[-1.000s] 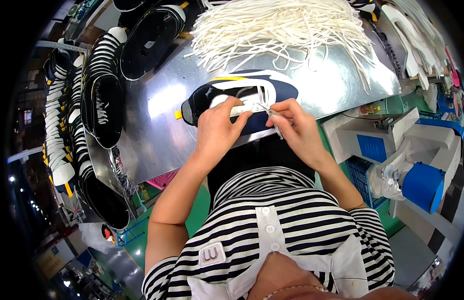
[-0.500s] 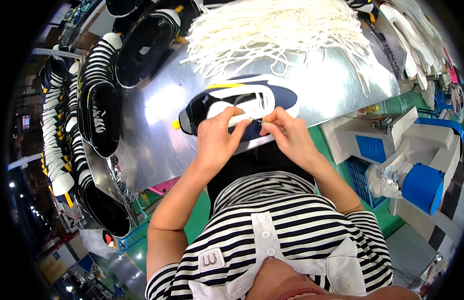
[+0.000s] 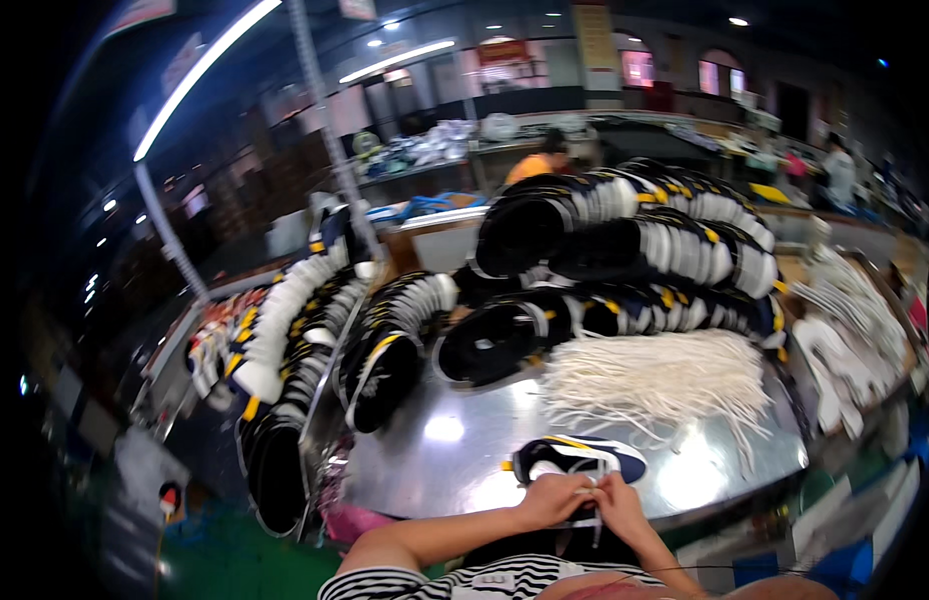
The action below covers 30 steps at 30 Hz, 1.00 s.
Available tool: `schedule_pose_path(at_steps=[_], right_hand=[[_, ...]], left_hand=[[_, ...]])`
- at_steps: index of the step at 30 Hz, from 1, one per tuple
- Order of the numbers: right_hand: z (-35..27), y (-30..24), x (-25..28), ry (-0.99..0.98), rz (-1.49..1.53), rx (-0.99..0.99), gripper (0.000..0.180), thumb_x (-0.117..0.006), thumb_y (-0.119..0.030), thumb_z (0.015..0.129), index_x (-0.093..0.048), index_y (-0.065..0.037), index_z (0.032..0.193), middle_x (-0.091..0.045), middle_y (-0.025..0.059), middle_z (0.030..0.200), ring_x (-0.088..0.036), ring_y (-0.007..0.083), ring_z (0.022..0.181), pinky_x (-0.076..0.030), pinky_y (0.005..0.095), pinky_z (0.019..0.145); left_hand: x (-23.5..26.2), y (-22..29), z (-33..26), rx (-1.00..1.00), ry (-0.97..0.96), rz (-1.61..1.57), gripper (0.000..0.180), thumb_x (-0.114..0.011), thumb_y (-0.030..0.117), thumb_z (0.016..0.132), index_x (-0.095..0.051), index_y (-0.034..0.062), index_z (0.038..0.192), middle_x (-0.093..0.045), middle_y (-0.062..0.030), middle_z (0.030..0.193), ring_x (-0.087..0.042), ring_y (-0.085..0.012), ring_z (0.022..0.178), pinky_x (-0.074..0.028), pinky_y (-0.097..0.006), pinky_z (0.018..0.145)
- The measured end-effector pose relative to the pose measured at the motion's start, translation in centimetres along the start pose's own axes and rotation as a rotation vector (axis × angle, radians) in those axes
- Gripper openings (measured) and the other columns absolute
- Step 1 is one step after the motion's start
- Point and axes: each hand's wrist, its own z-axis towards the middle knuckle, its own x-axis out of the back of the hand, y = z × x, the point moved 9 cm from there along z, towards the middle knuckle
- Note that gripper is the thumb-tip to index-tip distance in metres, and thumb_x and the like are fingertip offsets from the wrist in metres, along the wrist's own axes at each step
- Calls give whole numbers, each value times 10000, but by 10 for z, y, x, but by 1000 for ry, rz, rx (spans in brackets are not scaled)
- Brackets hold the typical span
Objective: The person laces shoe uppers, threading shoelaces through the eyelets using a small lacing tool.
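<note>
A dark blue shoe upper with white panels and a yellow tab lies on the shiny metal table close to my body. My left hand and my right hand meet at its near edge, both pinching the white lace at the lacing area. My fingers hide most of the lace. A large heap of loose white laces lies just beyond the upper, to the right.
Rows of stacked dark shoe uppers with white and yellow trim curve around the back and left of the table. White parts are piled at the right. Other people work at benches far behind, under ceiling lights.
The view has swung upward from looking down at my hands to looking out over the table and the hall. My hands stay together on the lace at the upper.
</note>
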Motion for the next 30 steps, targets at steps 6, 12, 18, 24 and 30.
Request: schedule_pose_path(at_steps=[6,12,18,24,30], right_hand=[[4,-27,12,-92,-268,-53,220,-555,-263,913,-547,-51,971,-667,167,834,-649,358,804,-498,440,695],[-2,-47,65,119,202,281,224,-578,-210,871,-584,-72,1046,-671,140,905,-648,319,841,-502,386,707],[4,-51,31,-26,-86,307,177,-536,-201,853,-598,-86,971,-659,134,811,-635,334,748,-476,430,650],[8,-47,46,40,-71,286,158,-538,-185,851,-585,-74,954,-669,101,776,-650,310,725,-482,409,646],[57,-40,13,-148,-49,315,233,-571,-240,871,-586,-74,1034,-680,127,885,-652,331,808,-498,415,691]], left_hand=[[36,-14,0,73,70,180,169,-663,211,858,-626,60,925,-639,-162,768,-633,-356,678,-487,-416,591],[12,27,20,-221,67,185,123,-678,116,812,-617,46,893,-621,-151,733,-612,-354,644,-469,-416,558],[-1,37,4,-278,8,178,164,-704,77,784,-590,41,897,-625,-162,768,-614,-375,682,-472,-430,594],[-2,48,8,-230,-48,223,143,-591,111,882,-626,0,966,-634,-179,850,-628,-332,775,-499,-405,651],[11,8,24,-283,38,280,169,-704,108,785,-614,53,917,-593,-126,705,-590,-333,623,-449,-426,551]])
